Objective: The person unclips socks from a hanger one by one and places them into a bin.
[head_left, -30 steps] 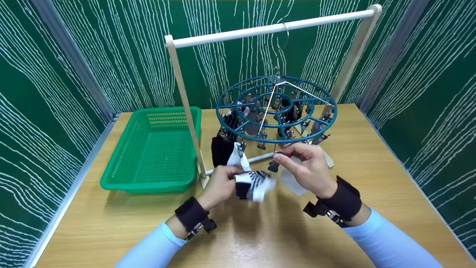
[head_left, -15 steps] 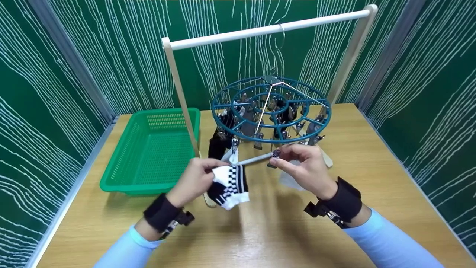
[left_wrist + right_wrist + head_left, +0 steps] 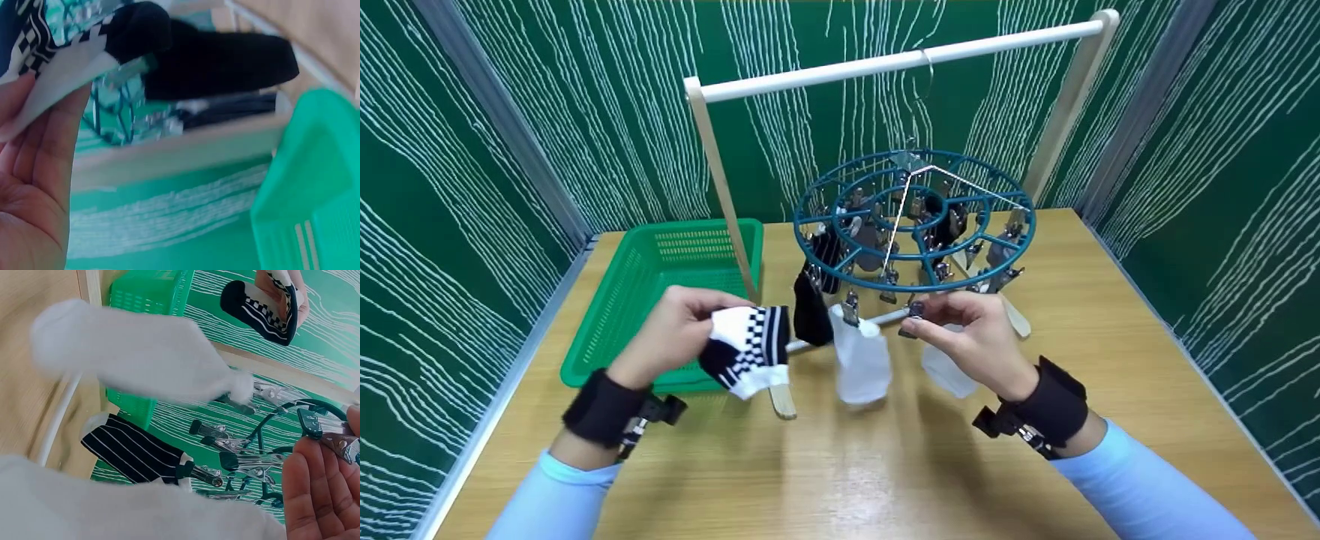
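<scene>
My left hand (image 3: 664, 334) pinches a black-and-white sock (image 3: 751, 341) with a checkered band, held out left of the hanger and partly over the basket. In the left wrist view, the thumb and fingers grip the sock's white part (image 3: 70, 70). My right hand (image 3: 982, 341) pinches a metal clip (image 3: 916, 309) under the front rim of the round blue clip hanger (image 3: 877, 284); the right wrist view shows this clip (image 3: 332, 430) with no cloth in it. Between the hands a white sock (image 3: 864, 367) hangs from another clip (image 3: 850, 307).
A green basket (image 3: 585, 360) stands at the left, behind the rack's left leg (image 3: 720, 172). The hanger hooks over the white bar (image 3: 825, 73). Black socks (image 3: 811, 311) hang at its left side, and another white sock (image 3: 949, 371) hangs behind my right hand.
My left hand has moved left with the checkered sock, away from the hanger. The white sock in front now shows fully. My right hand stays at its clip; the hanger swings slightly.
</scene>
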`<action>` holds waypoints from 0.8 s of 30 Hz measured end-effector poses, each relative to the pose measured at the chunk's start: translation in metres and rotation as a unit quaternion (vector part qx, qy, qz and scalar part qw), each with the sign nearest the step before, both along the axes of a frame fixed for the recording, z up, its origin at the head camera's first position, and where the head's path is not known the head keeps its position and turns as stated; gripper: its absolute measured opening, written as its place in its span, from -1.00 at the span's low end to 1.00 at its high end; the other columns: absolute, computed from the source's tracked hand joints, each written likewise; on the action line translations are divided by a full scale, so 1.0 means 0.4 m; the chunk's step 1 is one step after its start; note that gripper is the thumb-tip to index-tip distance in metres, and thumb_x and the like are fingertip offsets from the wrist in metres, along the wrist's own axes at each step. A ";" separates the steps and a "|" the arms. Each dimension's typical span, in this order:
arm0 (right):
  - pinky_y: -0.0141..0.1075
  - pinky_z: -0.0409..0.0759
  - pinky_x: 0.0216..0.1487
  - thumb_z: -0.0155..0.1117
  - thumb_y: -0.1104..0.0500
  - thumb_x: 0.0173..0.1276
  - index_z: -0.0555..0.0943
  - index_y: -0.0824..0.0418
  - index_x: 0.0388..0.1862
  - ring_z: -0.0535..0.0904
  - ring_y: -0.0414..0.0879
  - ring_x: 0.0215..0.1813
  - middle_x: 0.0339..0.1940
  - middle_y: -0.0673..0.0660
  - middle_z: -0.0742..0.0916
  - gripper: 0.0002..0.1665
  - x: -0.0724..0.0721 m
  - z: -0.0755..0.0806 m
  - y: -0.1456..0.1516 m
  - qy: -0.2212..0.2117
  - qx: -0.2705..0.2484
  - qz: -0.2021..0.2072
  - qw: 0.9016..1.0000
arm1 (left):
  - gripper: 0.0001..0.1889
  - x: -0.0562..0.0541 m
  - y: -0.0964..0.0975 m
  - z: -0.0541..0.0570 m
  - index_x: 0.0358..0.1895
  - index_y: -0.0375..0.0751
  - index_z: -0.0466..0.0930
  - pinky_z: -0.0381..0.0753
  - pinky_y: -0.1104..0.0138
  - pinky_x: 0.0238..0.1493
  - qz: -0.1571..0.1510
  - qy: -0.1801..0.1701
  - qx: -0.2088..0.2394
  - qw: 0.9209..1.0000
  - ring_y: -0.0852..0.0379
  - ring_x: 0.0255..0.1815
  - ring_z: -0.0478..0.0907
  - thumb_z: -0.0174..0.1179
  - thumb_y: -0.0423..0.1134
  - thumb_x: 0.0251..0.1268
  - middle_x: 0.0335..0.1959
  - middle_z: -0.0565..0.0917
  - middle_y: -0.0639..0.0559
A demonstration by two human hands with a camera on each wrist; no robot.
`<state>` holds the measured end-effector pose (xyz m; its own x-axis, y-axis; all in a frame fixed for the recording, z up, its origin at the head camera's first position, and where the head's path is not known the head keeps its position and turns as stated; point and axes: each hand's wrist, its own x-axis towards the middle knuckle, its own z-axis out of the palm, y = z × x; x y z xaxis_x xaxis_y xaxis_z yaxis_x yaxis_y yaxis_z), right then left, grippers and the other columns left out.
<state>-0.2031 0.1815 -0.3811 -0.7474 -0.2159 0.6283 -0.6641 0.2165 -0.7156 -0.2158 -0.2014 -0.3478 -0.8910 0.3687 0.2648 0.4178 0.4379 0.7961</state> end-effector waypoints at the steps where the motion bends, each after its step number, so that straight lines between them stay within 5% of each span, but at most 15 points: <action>1: -0.53 0.76 -0.17 0.51 0.59 0.22 0.80 0.47 -0.26 0.77 -0.39 -0.32 -0.36 0.36 0.84 -0.85 0.000 0.000 0.000 -0.002 0.000 0.000 1.000 | -0.77 -0.002 -0.011 0.006 0.00 -0.41 0.85 0.76 0.47 -0.23 0.006 0.000 -0.004 1.000 0.31 -0.27 0.73 0.23 -0.52 0.44 -0.09 0.87 -0.30; 12: -0.53 0.76 -0.17 0.50 0.60 0.22 0.79 0.52 -0.22 0.76 -0.38 -0.33 -0.34 0.38 0.84 -0.84 -0.003 -0.002 0.004 -0.008 -0.001 0.000 1.000 | -0.71 -0.079 -0.146 0.037 0.02 -0.53 0.79 0.82 0.43 -0.23 0.079 0.000 0.026 0.996 0.32 -0.27 0.76 0.10 -0.62 0.42 -0.05 0.83 -0.33; 19: -0.53 0.76 -0.17 0.50 0.60 0.21 0.78 0.54 -0.24 0.75 -0.40 -0.32 -0.34 0.38 0.84 -0.85 -0.005 -0.006 0.001 -0.003 -0.002 -0.004 1.000 | -0.57 -0.152 -0.193 0.040 0.17 -0.45 0.77 0.71 0.55 -0.27 0.132 -0.010 -0.074 0.988 0.25 -0.22 0.67 -0.03 -0.58 0.40 0.10 0.78 -0.42; 24: -0.51 0.77 -0.19 0.50 0.59 0.23 0.78 0.50 -0.26 0.75 -0.37 -0.33 -0.37 0.34 0.84 -0.88 -0.003 -0.006 0.003 -0.017 -0.002 -0.003 1.000 | -0.59 -0.203 -0.195 0.027 0.16 -0.53 0.75 0.68 0.58 -0.30 0.128 -0.026 -0.105 0.986 0.27 -0.25 0.66 -0.03 -0.59 0.41 0.09 0.77 -0.49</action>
<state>-0.2043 0.1829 -0.3834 -0.7690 -0.2100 0.6038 -0.6389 0.2174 -0.7380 -0.2970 -0.2793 -0.3370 -0.9724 0.1720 0.1577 0.2331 0.6812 0.6940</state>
